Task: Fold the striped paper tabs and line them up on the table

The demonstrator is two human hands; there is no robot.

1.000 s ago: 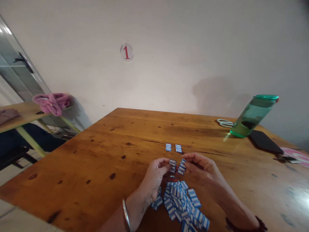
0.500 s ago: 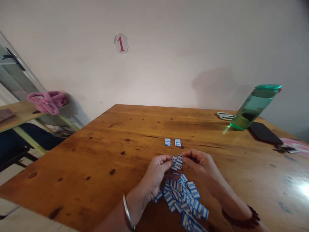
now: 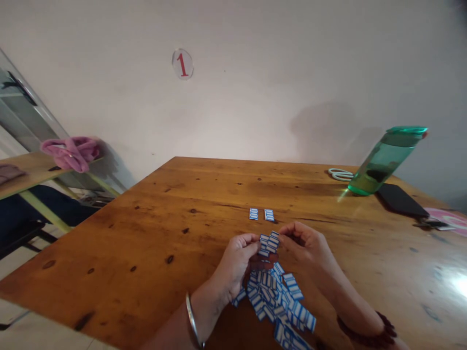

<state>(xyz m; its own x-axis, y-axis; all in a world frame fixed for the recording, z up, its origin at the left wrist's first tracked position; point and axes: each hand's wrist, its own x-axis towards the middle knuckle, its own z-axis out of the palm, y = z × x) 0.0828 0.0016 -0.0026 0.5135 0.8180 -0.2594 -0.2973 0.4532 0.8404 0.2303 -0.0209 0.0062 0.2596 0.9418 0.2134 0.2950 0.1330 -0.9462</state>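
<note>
Between thumb and fingers my left hand [image 3: 237, 257] pinches a small blue-and-white striped card [image 3: 263, 247] above the table. A second striped card [image 3: 273, 241] overlaps it on the right, its right edge pinched by my right hand [image 3: 304, 248]. Below both hands lies a loose pile of similar striped cards [image 3: 272, 291], partly hidden by my left hand and wrist. Farther out on the table, two flat striped cards, a left one [image 3: 254, 214] and a right one [image 3: 269, 215], lie side by side with a small gap.
On the wooden table [image 3: 204, 194], a green water bottle [image 3: 383, 163] stands at the right beside a black flat object [image 3: 401, 200]. A white cable [image 3: 340, 174] and keys [image 3: 432, 223] lie near them. A pink cloth [image 3: 73, 153] rests on another table at left.
My right hand has shifted slightly right and up, drawing its card a little away from the one in my left hand. The left hand, pile and two laid cards stay put.
</note>
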